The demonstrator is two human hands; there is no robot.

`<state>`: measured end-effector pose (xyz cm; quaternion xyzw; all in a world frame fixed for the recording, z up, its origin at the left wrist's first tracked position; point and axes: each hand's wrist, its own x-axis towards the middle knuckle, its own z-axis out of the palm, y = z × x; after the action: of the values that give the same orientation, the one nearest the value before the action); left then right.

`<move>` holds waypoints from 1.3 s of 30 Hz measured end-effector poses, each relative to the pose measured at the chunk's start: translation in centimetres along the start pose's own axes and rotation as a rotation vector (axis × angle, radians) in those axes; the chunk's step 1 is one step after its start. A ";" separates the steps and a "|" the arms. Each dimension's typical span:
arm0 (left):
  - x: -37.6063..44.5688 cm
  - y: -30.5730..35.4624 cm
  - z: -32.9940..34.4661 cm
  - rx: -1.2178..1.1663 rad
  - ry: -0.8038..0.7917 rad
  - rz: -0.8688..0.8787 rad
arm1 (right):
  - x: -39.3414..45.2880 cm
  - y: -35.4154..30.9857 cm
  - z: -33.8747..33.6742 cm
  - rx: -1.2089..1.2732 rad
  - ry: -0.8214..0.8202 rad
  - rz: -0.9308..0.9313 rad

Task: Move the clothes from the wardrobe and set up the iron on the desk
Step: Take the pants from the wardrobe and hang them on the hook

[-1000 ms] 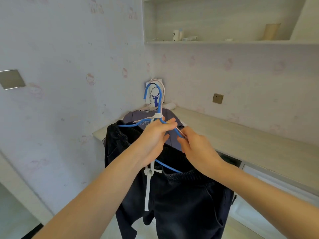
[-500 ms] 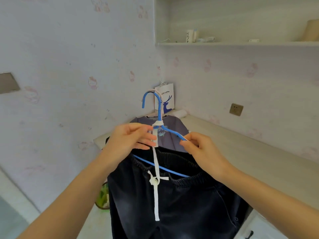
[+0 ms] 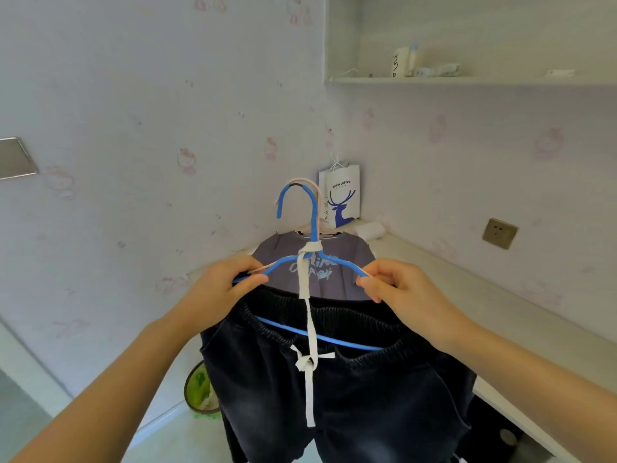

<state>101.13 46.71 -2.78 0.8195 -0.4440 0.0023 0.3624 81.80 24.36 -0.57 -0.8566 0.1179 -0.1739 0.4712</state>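
I hold a blue wire hanger (image 3: 314,225) upright in front of me, over the near end of the pale desk (image 3: 500,315). Dark jeans (image 3: 350,389) hang from its lower bar, their white drawstring (image 3: 309,329) tied up around the hanger's neck. My left hand (image 3: 217,292) pinches the hanger's left shoulder and my right hand (image 3: 400,292) pinches the right one. Behind the jeans a grey printed T-shirt (image 3: 320,272) on a pink hanger lies on the desk. No iron is in view.
A white paper coffee bag (image 3: 340,198) stands in the desk's far corner beside a small white roll (image 3: 369,229). A wall socket (image 3: 499,233) sits above the desk. A shelf (image 3: 467,80) overhead holds small items. A green-lined bin (image 3: 200,389) stands on the floor at lower left.
My hands have slid apart from the hanger's neck to its two shoulders. The hanger now faces me squarely, and the view has swung left and closer to the desk corner.
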 end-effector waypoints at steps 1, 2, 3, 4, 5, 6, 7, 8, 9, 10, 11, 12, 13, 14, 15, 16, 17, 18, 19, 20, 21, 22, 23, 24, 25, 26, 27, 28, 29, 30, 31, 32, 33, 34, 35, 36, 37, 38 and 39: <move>0.5 -0.5 0.2 0.058 0.008 0.011 | 0.8 0.2 -0.2 -0.014 -0.010 -0.005; 1.0 -1.0 0.4 0.125 0.026 0.024 | 1.6 0.3 -0.2 -0.030 -0.017 -0.018; 1.4 -1.5 0.6 0.177 0.054 0.039 | 2.4 0.6 -0.3 -0.051 -0.018 -0.036; 1.9 -2.0 0.9 0.206 0.088 0.055 | 3.1 0.9 -0.4 -0.081 -0.011 -0.061; 2.4 -2.4 1.0 0.214 0.125 0.062 | 3.9 1.2 -0.4 -0.129 0.006 -0.096; 3.0 -2.6 1.1 0.210 0.161 0.062 | 4.8 1.6 -0.4 -0.209 0.039 -0.149; 3.8 -2.9 1.1 0.214 0.193 0.061 | 5.6 1.8 -0.5 -0.333 0.097 -0.221; 4.6 -3.2 1.0 0.230 0.226 0.069 | 6.6 2.0 -0.7 -0.470 0.174 -0.304; 5.7 -3.3 0.8 0.249 0.258 0.084 | 7.6 2.0 -0.9 -0.589 0.250 -0.383; 6.9 -3.3 0.4 0.259 0.289 0.099 | 8.9 2.1 -1.1 -0.665 0.310 -0.443; 8.2 -3.3 0.0 0.259 0.314 0.108 | 10.2 2.1 -1.3 -0.702 0.350 -0.476; 9.5 -3.3 -0.5 0.252 0.331 0.111 | 11.6 1.9 -1.5 -0.716 0.383 -0.490; 10.9 -3.3 -0.9 0.244 0.343 0.109 | 13.0 1.8 -1.6 -0.720 0.412 -0.490; 12.4 -3.3 -1.5 0.241 0.353 0.110 | 14.5 1.6 -1.8 -0.716 0.438 -0.489; 13.8 -3.5 -1.9 0.241 0.366 0.119 | 16.0 1.5 -2.0 -0.711 0.462 -0.494; 15.2 -3.7 -2.4 0.243 0.378 0.133 | 17.4 1.3 -2.1 -0.704 0.483 -0.502; 16.6 -4.0 -2.8 0.245 0.387 0.148 | 18.8 1.2 -2.3 -0.694 0.500 -0.504; 18.0 -4.4 -3.2 0.246 0.390 0.162 | 20.2 1.1 -2.4 -0.682 0.514 -0.501; 19.4 -4.8 -3.5 0.244 0.390 0.175 | 21.6 1.1 -2.5 -0.672 0.527 -0.493; 20.7 -5.3 -3.8 0.241 0.387 0.183 | 22.9 1.1 -2.6 -0.666 0.540 -0.484; 22.0 -5.8 -4.0 0.237 0.381 0.185 | 24.2 1.1 -2.6 -0.660 0.552 -0.475; 23.1 -6.3 -4.1 0.230 0.369 0.179 | 25.4 1.2 -2.6 -0.654 0.561 -0.467; 24.3 -6.9 -4.2 0.216 0.351 0.170 | 26.5 1.4 -2.6 -0.647 0.565 -0.456; 25.4 -7.6 -4.2 0.200 0.329 0.163 | 27.6 1.6 -2.6 -0.635 0.568 -0.445; 26.6 -8.2 -4.2 0.186 0.304 0.156 | 28.7 1.9 -2.6 -0.622 0.571 -0.438; 27.8 -8.8 -4.2 0.178 0.279 0.149 | 29.7 2.2 -2.6 -0.611 0.575 -0.435; 28.9 -9.4 -4.2 0.173 0.257 0.143 | 30.7 2.4 -2.7 -0.604 0.580 -0.431; 30.0 -9.8 -4.2 0.169 0.240 0.142 | 31.7 2.7 -2.8 -0.600 0.585 -0.424; 31.1 -10.2 -4.1 0.161 0.227 0.145 | 32.7 3.0 -3.0 -0.598 0.586 -0.411; 32.1 -10.5 -4.1 0.150 0.219 0.151 | 33.7 3.2 -3.2 -0.599 0.588 -0.403; 33.1 -10.8 -4.1 0.137 0.216 0.157 | 34.7 3.4 -3.5 -0.601 0.590 -0.401; 34.2 -11.1 -4.1 0.126 0.217 0.160 | 35.8 3.6 -3.7 -0.605 0.592 -0.405; 35.3 -11.4 -4.2 0.120 0.217 0.158 | 36.8 3.7 -4.0 -0.608 0.593 -0.407; 36.4 -11.7 -4.2 0.123 0.216 0.155 | 38.0 3.9 -4.2 -0.612 0.593 -0.407; 37.5 -12.1 -4.1 0.128 0.214 0.150 | 39.2 4.1 -4.4 -0.615 0.593 -0.405; 38.6 -12.5 -4.0 0.132 0.211 0.147 | 40.4 4.4 -4.6 -0.618 0.590 -0.403; 39.8 -13.0 -3.8 0.131 0.206 0.139 | 41.7 4.8 -4.8 -0.618 0.587 -0.400; 40.9 -13.5 -3.5 0.128 0.200 0.131 | 42.9 5.3 -4.8 -0.618 0.582 -0.394; 42.0 -14.2 -3.2 0.127 0.190 0.117 | 44.2 6.0 -4.9 -0.618 0.574 -0.383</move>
<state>137.92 22.98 4.87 0.8095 -0.4539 0.1292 0.3493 119.86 1.25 5.01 -0.8804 0.1294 -0.4447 0.1013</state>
